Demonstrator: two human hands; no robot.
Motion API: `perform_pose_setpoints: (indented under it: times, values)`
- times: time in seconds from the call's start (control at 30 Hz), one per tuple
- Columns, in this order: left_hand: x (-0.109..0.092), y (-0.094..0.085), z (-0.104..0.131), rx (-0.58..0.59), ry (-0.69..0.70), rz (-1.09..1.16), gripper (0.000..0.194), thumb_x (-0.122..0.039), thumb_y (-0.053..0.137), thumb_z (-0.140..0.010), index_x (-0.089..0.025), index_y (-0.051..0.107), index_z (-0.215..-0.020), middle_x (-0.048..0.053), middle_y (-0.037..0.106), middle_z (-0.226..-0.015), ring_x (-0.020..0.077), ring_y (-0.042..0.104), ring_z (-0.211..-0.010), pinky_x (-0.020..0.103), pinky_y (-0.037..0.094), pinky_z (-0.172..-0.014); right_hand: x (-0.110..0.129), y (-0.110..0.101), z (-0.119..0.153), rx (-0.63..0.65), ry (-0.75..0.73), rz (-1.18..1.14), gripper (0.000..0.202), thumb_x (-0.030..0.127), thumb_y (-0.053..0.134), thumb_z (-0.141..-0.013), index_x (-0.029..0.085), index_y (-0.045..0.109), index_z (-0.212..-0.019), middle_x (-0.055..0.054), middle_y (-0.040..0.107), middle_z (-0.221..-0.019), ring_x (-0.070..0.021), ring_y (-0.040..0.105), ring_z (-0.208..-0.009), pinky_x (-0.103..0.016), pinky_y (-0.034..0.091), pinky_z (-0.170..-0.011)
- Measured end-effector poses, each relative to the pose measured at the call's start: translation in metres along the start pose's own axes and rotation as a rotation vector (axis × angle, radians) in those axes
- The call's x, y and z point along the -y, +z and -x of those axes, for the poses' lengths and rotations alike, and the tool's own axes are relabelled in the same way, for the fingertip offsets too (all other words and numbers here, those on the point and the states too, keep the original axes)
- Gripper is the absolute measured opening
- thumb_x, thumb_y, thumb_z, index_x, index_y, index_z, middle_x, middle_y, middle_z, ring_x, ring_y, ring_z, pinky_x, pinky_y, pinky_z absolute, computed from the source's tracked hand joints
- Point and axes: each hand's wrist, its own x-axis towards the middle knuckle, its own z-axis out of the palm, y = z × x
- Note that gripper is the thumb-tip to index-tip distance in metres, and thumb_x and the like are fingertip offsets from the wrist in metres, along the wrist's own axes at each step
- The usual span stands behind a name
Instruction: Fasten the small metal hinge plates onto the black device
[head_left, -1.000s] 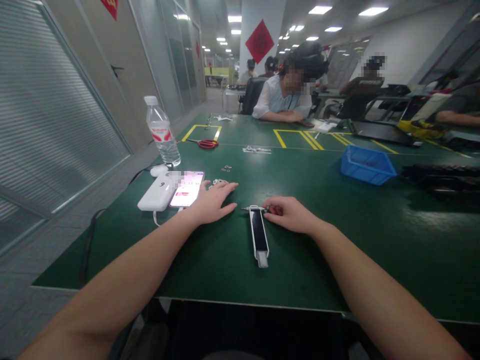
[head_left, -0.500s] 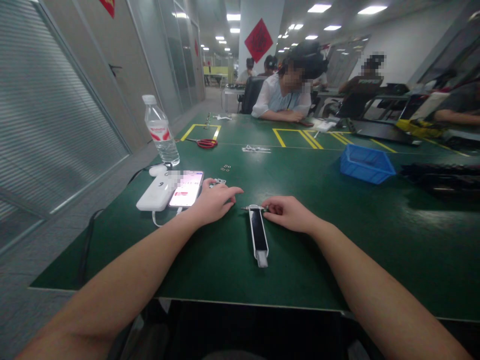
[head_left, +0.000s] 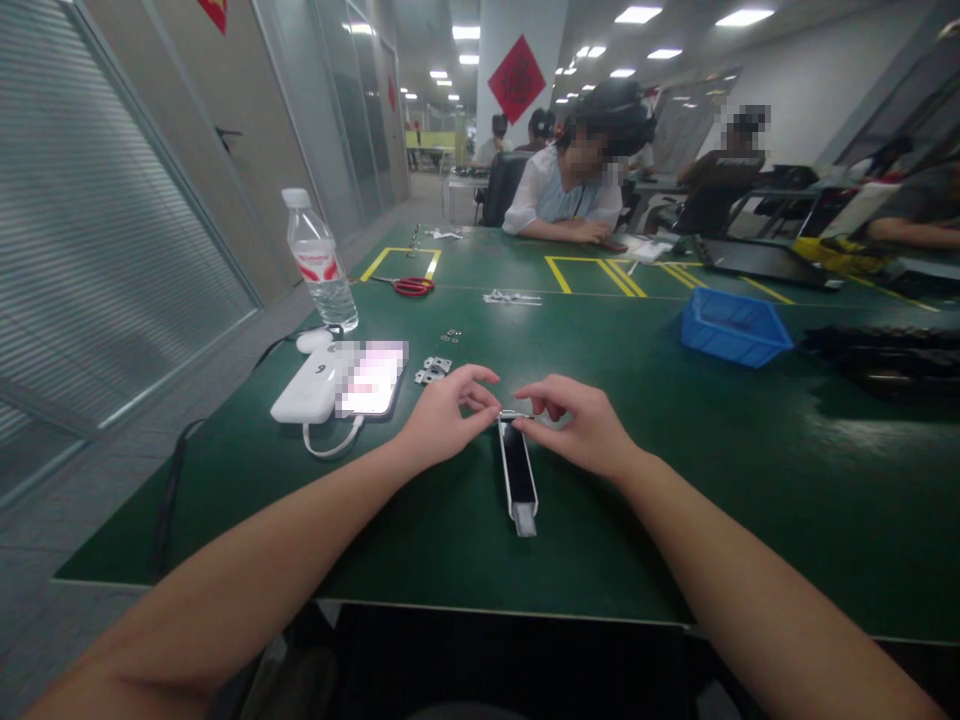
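Observation:
A slim white-framed bar with a black face (head_left: 519,465) lies lengthwise before me, a grey tab (head_left: 526,520) at its near end. Across its far end rests a thin metal rod (head_left: 514,413). At the rod's left end, my left hand (head_left: 448,418) has its thumb and a curled finger together; whatever is between them is too small to make out. My right hand (head_left: 581,425) is on the other side, index finger and thumb apart, the thumb tip at the bar's far end. Several small metal brackets (head_left: 433,370) lie beyond my left hand.
A white power bank (head_left: 304,390) and a cabled phone (head_left: 375,380) lie left, near a water bottle (head_left: 321,265). Small rings (head_left: 451,336), red-handled scissors (head_left: 412,287) and metal strips (head_left: 512,298) are farther back. A blue bin (head_left: 733,327) stands right; a person (head_left: 566,195) sits opposite.
My left hand has moved right from the metal brackets to the rod's left end, uncovering the brackets. My right hand has shifted slightly left, its thumb now over the bar's far end.

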Motion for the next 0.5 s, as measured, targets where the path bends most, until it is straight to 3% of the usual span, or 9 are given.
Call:
perform_pose_setpoints:
  times: [0.23, 0.37, 0.5]
  values:
    - [-0.004, 0.0064, 0.0013, 0.022, -0.128, 0.219, 0.037, -0.022, 0.068, -0.072, -0.016, 0.049, -0.104, 0.002, 0.065, -0.081, 0.0142, 0.066, -0.072, 0.031, 0.055, -0.072, 0.0041, 0.0061, 0.002, 0.032, -0.024, 0.03, 0.017, 0.032, 0.06, -0.083, 0.019, 0.069, -0.089, -0.002, 0.061, -0.069, -0.0107, 0.048, -0.058, -0.024, 0.039, -0.058]
    - [-0.0041, 0.0082, 0.0015, 0.017, -0.112, 0.252, 0.038, -0.02, 0.068, -0.072, -0.015, 0.049, -0.104, 0.001, 0.062, -0.081, 0.0136, 0.065, -0.071, 0.03, 0.055, -0.07, 0.0046, 0.0062, 0.0019, 0.021, -0.036, 0.036, 0.015, 0.029, 0.06, -0.082, 0.019, 0.07, -0.088, -0.002, 0.062, -0.068, -0.0099, 0.047, -0.055, -0.024, 0.038, -0.056]
    - [-0.004, 0.0098, 0.0023, -0.027, -0.094, 0.241, 0.043, -0.02, 0.068, -0.071, -0.016, 0.047, -0.107, 0.003, 0.057, -0.095, 0.0115, 0.065, -0.069, 0.026, 0.054, -0.066, 0.006, 0.0064, 0.0009, 0.031, -0.027, 0.044, 0.014, 0.029, 0.059, -0.082, 0.019, 0.07, -0.082, -0.002, 0.063, -0.067, -0.01, 0.048, -0.054, -0.024, 0.038, -0.056]
